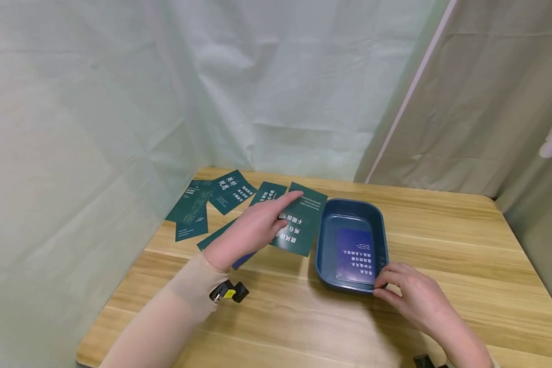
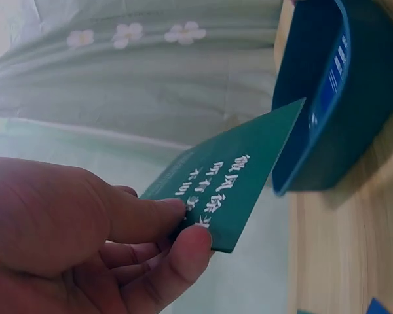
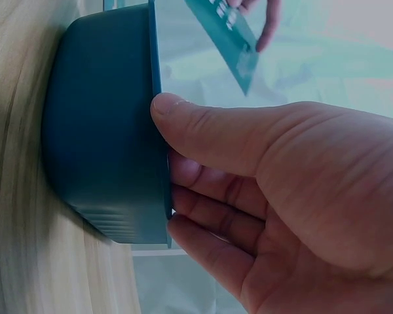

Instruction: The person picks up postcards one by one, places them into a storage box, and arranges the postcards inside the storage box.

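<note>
My left hand (image 1: 259,225) pinches a dark green card (image 1: 303,217) with white writing, lifted above the table just left of the bin. In the left wrist view, thumb and fingers grip one edge of this card (image 2: 249,157), whose far corner points toward the bin. The dark blue plastic bin (image 1: 326,255) stands on the table with a purple-blue card (image 1: 351,245) lying flat in it. At its near right corner, my right hand (image 1: 411,294) pinches the rim. The right wrist view shows the thumb and fingers at the rim of the bin (image 3: 108,124).
Several green cards lie at the left back, among them a card (image 1: 232,191) and an overlapping pair (image 1: 190,202). More cards are partly hidden under my left arm. A pale curtain (image 1: 294,102) hangs behind the wooden table (image 1: 460,245).
</note>
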Demonstrator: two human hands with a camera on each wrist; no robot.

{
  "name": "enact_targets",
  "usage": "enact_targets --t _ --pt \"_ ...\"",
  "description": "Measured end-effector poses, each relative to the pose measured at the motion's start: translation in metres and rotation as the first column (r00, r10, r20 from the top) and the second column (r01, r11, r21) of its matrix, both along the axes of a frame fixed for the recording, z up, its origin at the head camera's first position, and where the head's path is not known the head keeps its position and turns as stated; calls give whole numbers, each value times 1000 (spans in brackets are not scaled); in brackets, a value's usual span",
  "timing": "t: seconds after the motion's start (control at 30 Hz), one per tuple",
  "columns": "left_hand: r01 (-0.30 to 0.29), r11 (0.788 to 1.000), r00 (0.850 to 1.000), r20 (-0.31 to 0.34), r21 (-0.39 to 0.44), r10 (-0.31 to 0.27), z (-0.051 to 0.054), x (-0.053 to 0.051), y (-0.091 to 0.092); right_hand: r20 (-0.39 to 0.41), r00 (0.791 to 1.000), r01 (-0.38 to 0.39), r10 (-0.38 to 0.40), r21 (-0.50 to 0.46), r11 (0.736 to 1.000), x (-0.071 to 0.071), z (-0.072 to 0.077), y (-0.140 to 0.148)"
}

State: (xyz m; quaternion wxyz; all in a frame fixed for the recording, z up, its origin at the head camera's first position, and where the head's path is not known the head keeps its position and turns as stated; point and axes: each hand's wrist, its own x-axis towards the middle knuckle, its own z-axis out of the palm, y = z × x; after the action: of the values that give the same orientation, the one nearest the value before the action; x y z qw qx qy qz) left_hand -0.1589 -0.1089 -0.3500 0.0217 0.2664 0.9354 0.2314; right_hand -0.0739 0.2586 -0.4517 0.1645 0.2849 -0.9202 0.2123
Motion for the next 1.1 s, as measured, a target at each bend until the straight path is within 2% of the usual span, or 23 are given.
enact_targets --t 0.23,0.4,0.67,0.97,1.1 --pt "42 999 998 41 -22 -41 5 -8 24 -6 1000 -2 2 -3 1000 0 -1 -3" --pt "107 993 994 40 -44 -105 4 -14 47 -6 1000 -6 6 -6 1000 -1 0 -4" --pt "195 973 981 46 -120 -191 -5 -17 78 27 1000 1 0 -4 1000 0 0 -6" --pt "228 950 972 107 -213 -210 -20 -22 100 36 999 10 -10 -5 1000 -1 1 -7" --pt "255 940 964 139 -227 -227 -26 -25 107 46 999 15 -15 -5 1000 -1 1 -7"
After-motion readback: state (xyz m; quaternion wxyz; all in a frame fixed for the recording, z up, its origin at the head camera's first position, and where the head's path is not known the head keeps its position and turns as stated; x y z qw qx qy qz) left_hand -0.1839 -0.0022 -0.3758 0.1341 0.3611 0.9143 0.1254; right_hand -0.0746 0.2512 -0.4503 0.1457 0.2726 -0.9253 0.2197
